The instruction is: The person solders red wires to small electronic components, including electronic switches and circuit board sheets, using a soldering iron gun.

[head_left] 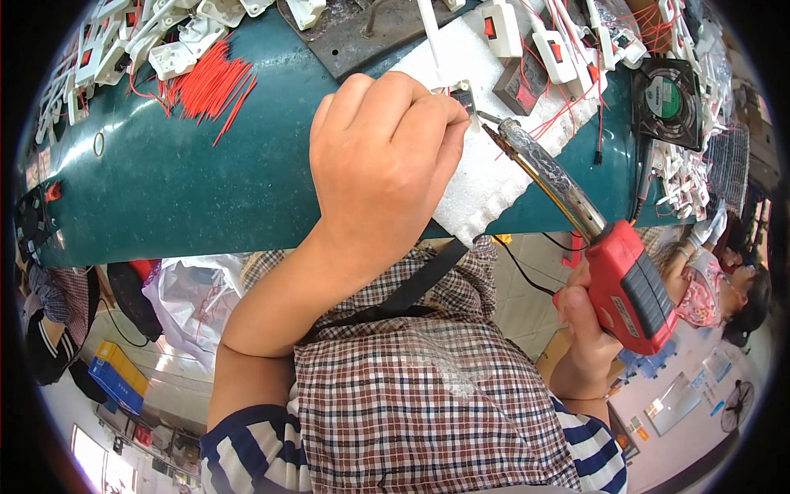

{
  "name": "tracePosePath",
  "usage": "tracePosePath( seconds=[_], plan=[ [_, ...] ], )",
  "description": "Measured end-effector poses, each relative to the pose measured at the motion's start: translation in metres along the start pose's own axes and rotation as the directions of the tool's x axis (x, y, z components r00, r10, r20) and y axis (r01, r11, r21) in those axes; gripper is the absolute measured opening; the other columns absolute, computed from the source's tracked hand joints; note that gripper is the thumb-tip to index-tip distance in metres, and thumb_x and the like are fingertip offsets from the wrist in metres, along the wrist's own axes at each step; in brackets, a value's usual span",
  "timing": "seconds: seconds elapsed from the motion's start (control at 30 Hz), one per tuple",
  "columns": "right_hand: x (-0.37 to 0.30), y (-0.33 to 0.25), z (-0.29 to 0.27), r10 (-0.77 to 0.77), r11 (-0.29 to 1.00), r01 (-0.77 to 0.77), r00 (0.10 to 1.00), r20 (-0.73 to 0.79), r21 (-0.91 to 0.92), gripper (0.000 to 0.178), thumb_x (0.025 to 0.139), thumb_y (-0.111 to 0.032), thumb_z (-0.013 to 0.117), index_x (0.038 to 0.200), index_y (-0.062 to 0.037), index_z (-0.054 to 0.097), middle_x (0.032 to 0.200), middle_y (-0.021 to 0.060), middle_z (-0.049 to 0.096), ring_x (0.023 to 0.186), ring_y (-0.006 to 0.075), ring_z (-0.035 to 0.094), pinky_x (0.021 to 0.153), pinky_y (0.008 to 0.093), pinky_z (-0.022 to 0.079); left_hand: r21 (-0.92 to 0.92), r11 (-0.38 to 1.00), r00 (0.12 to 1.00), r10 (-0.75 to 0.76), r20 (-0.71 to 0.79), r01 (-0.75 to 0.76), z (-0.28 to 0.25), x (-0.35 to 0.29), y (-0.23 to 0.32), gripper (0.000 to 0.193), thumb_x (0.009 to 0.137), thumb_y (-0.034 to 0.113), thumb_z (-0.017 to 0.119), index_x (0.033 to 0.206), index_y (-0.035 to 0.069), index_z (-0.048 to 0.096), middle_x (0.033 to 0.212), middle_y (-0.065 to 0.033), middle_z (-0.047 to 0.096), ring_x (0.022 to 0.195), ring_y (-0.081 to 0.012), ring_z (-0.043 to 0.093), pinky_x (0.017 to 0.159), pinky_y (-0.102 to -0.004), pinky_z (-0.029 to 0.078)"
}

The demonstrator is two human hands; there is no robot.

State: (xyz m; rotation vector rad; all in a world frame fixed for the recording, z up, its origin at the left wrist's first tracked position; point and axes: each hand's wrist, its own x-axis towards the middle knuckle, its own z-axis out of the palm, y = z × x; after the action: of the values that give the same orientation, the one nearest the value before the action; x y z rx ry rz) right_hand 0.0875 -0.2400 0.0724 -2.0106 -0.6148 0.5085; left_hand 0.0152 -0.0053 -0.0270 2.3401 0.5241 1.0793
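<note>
My left hand (378, 160) is closed in a pinch over a white foam sheet (485, 193). Its fingertips meet beside a small black switch (464, 100) set in a white plastic housing; the fingers hide whatever they pinch. In my right hand (586, 317) is a red soldering gun (627, 288) with black grip panels, the fingers wrapped round its handle. Its metal barrel slants up and left, and the thin tip ends just right of the switch, close to my left fingertips. I cannot tell whether the tip touches the switch.
Cut red wires (210, 78) lie heaped at the far left near white plastic housings (173, 59). A dark metal plate (341, 41), a dark block (520, 86) and more switch housings (502, 31) stand at the back. A black fan (668, 100) is at right; another person (698, 288) sits beyond.
</note>
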Motion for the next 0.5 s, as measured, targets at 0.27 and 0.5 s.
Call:
tracePosePath(
  seconds=[0.27,0.5],
  plan=[
    [-0.0004,0.003,-0.0025,-0.005,0.995,0.01,0.999,0.054,-0.098,0.03,0.085,-0.003,0.067,0.11,0.0057,0.054,0.071,0.0058,0.051,0.051,0.0084,0.045,0.044,0.0216,0.038,-0.002,1.0,1.0,0.004,-0.002,-0.004,0.0005,0.0,-0.0003,0.017,0.066,0.004,0.08,0.078,0.009,0.068,0.075,-0.0004,0.06,0.069,-0.0182,0.055,0.059,-0.0312,0.04],
    [-0.0032,0.0032,-0.0043,0.005,0.987,0.003,0.999,0.053,-0.159,0.028,0.086,-0.004,0.066,0.109,0.0044,0.054,0.071,0.0058,0.05,0.051,0.0081,0.044,0.045,0.0221,0.038,-0.004,1.0,1.0,0.004,-0.015,-0.004,0.0011,-0.0004,0.0002,0.017,0.067,0.004,0.08,0.078,0.009,0.068,0.075,-0.0006,0.061,0.069,-0.0182,0.055,0.059,-0.0311,0.04]
  ],
)
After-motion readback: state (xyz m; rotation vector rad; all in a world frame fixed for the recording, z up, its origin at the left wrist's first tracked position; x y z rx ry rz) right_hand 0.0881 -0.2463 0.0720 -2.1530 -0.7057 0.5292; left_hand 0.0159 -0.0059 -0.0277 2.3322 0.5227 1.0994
